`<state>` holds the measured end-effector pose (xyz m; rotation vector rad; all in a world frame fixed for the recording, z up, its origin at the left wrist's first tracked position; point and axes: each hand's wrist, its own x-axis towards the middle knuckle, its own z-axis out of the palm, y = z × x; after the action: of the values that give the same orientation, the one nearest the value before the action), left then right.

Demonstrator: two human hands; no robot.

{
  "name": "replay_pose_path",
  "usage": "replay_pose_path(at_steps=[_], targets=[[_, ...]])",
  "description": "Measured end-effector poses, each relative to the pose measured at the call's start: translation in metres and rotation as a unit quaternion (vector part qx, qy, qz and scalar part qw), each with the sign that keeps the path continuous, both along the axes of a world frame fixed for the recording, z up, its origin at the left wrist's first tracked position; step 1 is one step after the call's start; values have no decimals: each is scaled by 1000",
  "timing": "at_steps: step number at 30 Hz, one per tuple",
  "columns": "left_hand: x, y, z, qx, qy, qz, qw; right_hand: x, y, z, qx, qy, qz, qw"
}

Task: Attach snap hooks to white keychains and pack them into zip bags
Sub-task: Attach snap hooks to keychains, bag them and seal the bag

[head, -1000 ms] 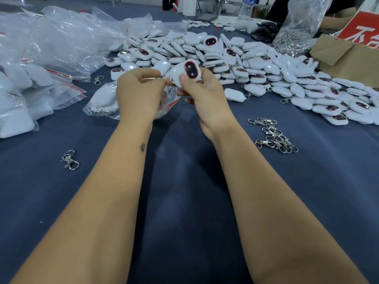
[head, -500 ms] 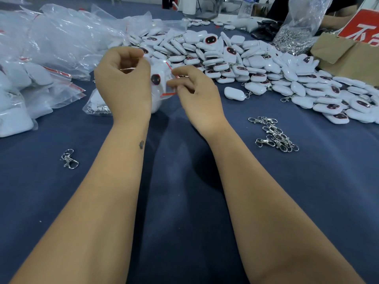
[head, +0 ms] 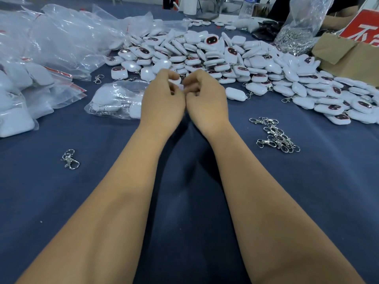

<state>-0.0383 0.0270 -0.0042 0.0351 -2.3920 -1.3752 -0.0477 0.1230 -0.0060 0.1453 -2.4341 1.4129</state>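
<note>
A: Head view, the only one. The left hand [head: 162,103] and right hand [head: 207,99] meet knuckle to knuckle above the blue tabletop [head: 184,201], fingers curled toward each other. A white keychain [head: 175,80] shows just beyond the left fingertips; whether the hands pinch it, a bag edge or nothing cannot be told through the blur.

B: What could go wrong?

A: Likely a fumbled seal or a dropped piece. The fingers work close together and partly hide the work, so a slip could send the keychain into the keychain pile [head: 235,58] just beyond the hands, mixing hooked and unhooked pieces.

B: And the containers?

A: A half-filled zip bag [head: 114,99] lies just left of the left hand, holding white keychains with hooks. Filled zip bags [head: 24,95], red-striped, are stacked farther left. Beyond the right hand stand a clear sack of metal hooks [head: 297,37] and a cardboard box [head: 348,58], its contents hidden. Loose snap hooks [head: 274,136] lie right of the right wrist; a single hook [head: 69,158] lies well left of the left forearm.
</note>
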Motion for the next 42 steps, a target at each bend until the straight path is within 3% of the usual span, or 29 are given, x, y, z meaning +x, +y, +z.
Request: replay_pose_path(at_steps=[3,7,12,15,17,20,22,24,27,30,35,42], targets=[[1,2,-4,-96,-55,-9,994,-4,12,1,37,-9,-55,998],[-1,-5,-5,-174,-63,43,982,-10,31,-1,233,-56,-135,961],[-2,-17,-6,-218,-98,109,965,-11,40,-4,228,-142,-141,953],[0,-15,0,-160,8,121,980,-11,40,-2,243,-114,-128,955],[3,-10,5,-89,106,77,987,-10,38,-2,274,-98,-112,950],[8,4,6,-13,139,4,990,-14,35,-4,305,-63,-91,946],[10,10,6,68,115,-44,990,-15,31,-3,199,-41,-68,977],[6,11,4,130,72,-65,987,-13,27,0,14,-45,-37,998],[-6,4,-2,230,-31,-61,971,-9,20,2,-137,-78,23,987],[-11,-1,-3,294,-64,-87,950,-7,16,3,-185,-101,69,975],[-11,-3,-7,282,-31,-97,954,-9,19,1,-251,-118,102,955],[-11,-4,-7,299,-55,-107,947,-9,21,0,-274,-132,113,946]])
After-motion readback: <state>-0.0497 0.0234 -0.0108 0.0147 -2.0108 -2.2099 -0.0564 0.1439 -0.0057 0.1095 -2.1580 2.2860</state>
